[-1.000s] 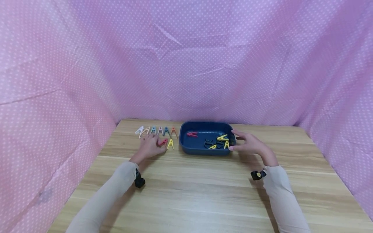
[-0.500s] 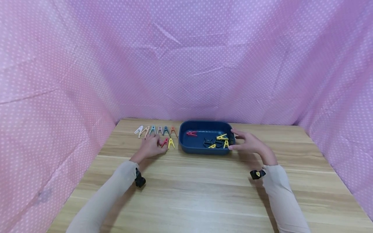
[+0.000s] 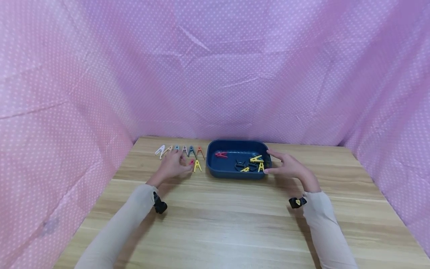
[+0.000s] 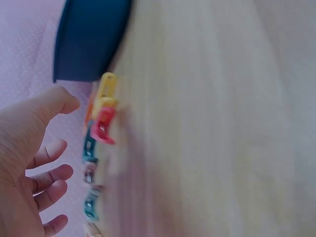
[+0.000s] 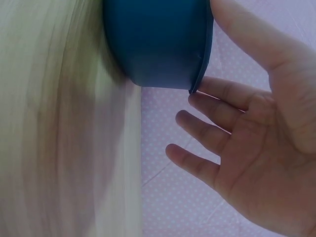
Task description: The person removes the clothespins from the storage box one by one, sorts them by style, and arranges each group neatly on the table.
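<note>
My left hand (image 3: 173, 164) hovers by a red clip (image 4: 103, 125), thumb and fingers spread and holding nothing. That clip lies beside a yellow clip (image 3: 197, 166) on the table, partly hidden by the hand in the head view. Behind them runs a row of clips: white (image 3: 160, 150), pale orange, light blue, pale pink, dark blue and orange (image 3: 200, 151). My right hand (image 3: 288, 166) touches the right end of a dark blue bin (image 3: 231, 174), thumb and fingertips at its rim, other fingers extended. Inside are a red clip (image 3: 221, 154), several yellow clips (image 3: 256, 158) and black ring-shaped pieces (image 3: 240, 166).
A wood-grain table (image 3: 221, 220) carries everything. Pink dotted cloth (image 3: 215, 74) hangs behind it and at both sides. The bin stands near the table's back edge, just right of the clips.
The red clip, held by the left hand earlier, turned to stand beside the yellow one and was let go. The left hand has since lifted slightly off it. The right hand stayed at the bin.
</note>
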The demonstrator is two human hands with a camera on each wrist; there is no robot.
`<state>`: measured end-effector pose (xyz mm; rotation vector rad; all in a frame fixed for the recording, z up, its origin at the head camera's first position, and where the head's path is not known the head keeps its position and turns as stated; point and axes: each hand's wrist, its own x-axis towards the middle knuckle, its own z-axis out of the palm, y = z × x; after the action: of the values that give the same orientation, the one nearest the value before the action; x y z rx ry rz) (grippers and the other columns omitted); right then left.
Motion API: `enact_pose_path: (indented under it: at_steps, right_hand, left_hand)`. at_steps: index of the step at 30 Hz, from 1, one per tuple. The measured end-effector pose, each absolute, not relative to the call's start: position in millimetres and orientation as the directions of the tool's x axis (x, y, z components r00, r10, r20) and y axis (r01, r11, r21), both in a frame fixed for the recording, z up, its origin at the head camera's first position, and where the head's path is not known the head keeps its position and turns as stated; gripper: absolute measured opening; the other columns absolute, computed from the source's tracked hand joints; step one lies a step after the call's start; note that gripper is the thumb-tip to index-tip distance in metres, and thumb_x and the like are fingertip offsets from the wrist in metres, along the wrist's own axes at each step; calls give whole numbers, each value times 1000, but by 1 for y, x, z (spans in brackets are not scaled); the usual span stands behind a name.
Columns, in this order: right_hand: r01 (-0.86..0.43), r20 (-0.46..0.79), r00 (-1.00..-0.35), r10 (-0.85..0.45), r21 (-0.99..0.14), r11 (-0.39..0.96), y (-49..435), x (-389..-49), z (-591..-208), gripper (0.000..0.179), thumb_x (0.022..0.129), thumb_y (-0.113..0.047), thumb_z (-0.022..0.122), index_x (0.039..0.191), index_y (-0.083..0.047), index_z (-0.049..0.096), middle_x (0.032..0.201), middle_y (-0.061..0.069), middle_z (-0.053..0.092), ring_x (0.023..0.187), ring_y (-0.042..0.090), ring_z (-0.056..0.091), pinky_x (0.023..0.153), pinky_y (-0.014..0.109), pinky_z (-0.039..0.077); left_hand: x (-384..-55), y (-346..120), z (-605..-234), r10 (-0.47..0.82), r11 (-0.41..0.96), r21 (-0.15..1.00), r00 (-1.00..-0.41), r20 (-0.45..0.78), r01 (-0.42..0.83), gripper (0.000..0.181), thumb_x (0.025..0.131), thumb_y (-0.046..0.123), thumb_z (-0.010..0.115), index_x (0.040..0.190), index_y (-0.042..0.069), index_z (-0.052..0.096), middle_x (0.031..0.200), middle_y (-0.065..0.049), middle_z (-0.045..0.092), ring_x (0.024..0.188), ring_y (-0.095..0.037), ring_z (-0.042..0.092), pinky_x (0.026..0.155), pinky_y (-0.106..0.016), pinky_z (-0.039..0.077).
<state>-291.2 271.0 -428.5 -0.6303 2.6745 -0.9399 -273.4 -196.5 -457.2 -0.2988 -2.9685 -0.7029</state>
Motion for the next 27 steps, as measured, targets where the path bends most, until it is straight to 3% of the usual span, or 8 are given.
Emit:
enact_pose_path:
  at_steps: [2,3,5,6,13,19,27]
  right_hand:
    - [-320,-77,-878,-472,-638,700,271,-291,-429,95,87,-47,78,160,-8,31,165,21,29,91,27,64,104,51,44]
    - [-320,-77,-878,-473,-640,699,271,-290,-429,95,87,-47,78,160,-7,31,166,21,28,115,32,62,109,54,41]
    - [-323,-75,-876,-476,-642,695,271,-289,-428,95,88,-46,78,160,-6,30,166,21,27,149,39,34,117,60,32]
    - [-321,-76,-876,-476,-645,694,272,-289,-428,95,88,-45,78,160,-6,30,166,21,26,153,41,25,118,62,29]
    - [-310,-86,-880,-468,-642,701,271,-288,-425,94,88,-43,78,160,-6,30,167,21,24,153,44,22,119,63,25]
    - [-309,-87,-880,-468,-642,702,271,-289,-426,94,88,-43,79,160,-7,31,167,20,26,153,43,23,119,63,26]
    - [-317,-83,-879,-470,-635,704,270,-290,-425,94,87,-46,79,160,-7,31,166,19,27,153,42,24,118,62,27]
  left_hand:
    - [-275,-193,-452,181,877,424,-973,144,226,39,81,41,83,95,9,64,103,-8,57,95,-27,51,81,-41,40]
    - [-276,-191,-449,187,874,425,-971,151,234,38,82,41,82,96,9,65,104,-8,58,96,-27,52,80,-41,40]
    - [-278,-185,-444,198,865,435,-966,164,251,38,84,40,81,97,8,66,106,-8,60,99,-27,53,83,-43,41]
    - [-279,-182,-442,206,860,436,-963,176,264,38,84,39,81,97,7,66,106,-9,61,98,-27,54,83,-43,42]
    - [-288,-151,-432,244,795,521,-950,193,310,36,86,36,79,102,7,66,111,-16,65,99,-28,55,88,-44,42]
    - [-295,-113,-425,289,731,584,-935,204,353,35,91,34,76,111,7,65,119,-13,62,109,-30,56,94,-44,45]
    - [-304,-56,-425,361,641,626,-894,264,444,32,94,31,73,116,8,66,118,-8,62,113,-23,53,102,-43,43]
